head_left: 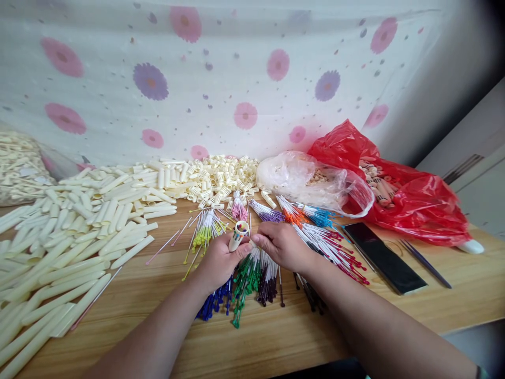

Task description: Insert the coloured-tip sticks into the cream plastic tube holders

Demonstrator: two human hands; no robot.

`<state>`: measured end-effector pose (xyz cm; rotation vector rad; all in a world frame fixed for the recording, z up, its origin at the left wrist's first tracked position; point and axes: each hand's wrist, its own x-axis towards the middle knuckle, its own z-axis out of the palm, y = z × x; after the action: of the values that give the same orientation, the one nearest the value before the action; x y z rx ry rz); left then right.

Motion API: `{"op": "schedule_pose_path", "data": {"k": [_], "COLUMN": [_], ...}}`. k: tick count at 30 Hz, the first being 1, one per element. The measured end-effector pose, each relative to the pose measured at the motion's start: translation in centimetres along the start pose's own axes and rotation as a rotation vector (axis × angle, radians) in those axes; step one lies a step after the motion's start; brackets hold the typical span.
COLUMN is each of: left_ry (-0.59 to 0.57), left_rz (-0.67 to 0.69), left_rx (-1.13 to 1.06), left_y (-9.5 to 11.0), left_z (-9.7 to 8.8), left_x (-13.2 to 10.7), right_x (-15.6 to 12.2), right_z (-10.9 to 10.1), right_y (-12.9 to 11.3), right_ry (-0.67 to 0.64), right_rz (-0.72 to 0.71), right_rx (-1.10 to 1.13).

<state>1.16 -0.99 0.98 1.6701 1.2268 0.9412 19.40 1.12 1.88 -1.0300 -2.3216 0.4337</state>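
Head view: tube (239, 235) is clasped in left hand (219, 260); right hand (282, 245) is pinched shut beside that grip; tube is best kept steady.

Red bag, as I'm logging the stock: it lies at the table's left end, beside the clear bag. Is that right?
Not quite. The head view shows the red bag at the table's right end, not the left; it does lie beside the clear bag.

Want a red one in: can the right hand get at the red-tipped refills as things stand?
Probably yes: the red-tipped refills lie uncovered just beside the right hand, though its fingertips are at the barrel the left hand holds.
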Motion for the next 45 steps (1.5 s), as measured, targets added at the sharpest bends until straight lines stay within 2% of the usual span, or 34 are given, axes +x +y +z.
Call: {"op": "schedule_pose_path", "data": {"k": [3, 8, 13, 17, 21, 26, 31, 36, 41, 45], "left_ry": [-0.005, 0.025, 0.028, 0.029, 0.001, 0.028, 0.005, 0.022, 0.017, 0.021], "left_rz": [-0.018, 0.011, 0.04, 0.055, 0.024, 0.043, 0.028, 0.044, 0.005, 0.019], "left_rx": [-0.01, 0.03, 0.045, 0.066, 0.045, 0.065, 0.038, 0.077, 0.046, 0.071], "left_y": [-0.02, -0.08, -0.15, -0.19, -0.32, -0.42, -0.32, -0.47, -0.25, -0.41], "left_z": [-0.1, -0.02, 0.04, 0.03, -0.06, -0.08, -0.15, -0.11, -0.28, -0.22], "left_x": [0.04, 0.1, 0.07, 0.02, 0.05, 0.06, 0.06, 0.09, 0.15, 0.16], "right_x": [-0.01, -0.02, 0.01, -0.04, -0.06, -0.05, -0.05, -0.02, 0.02, 0.11], "right_z": [-0.12, -0.22, -0.15, -0.18, -0.33, -0.29, -0.41, -0.16, -0.33, -0.35], "right_y": [-0.02, 0.0, 0.04, -0.03, -0.12, -0.22, -0.31, -0.35, -0.34, -0.42], "right_ry": [-0.008, -0.02, 0.039, 0.034, 0.028, 0.011, 0.032, 0.018, 0.047, 0.019], "right_rz": [-0.059, 0.017, -0.082, -0.019, -0.082, 0.008, -0.081, -0.03, -0.084, -0.056], "right_rx": [0.021, -0.001, 0.013, -0.025, 0.053, 0.019, 0.054, -0.021, 0.052, 0.013]}}
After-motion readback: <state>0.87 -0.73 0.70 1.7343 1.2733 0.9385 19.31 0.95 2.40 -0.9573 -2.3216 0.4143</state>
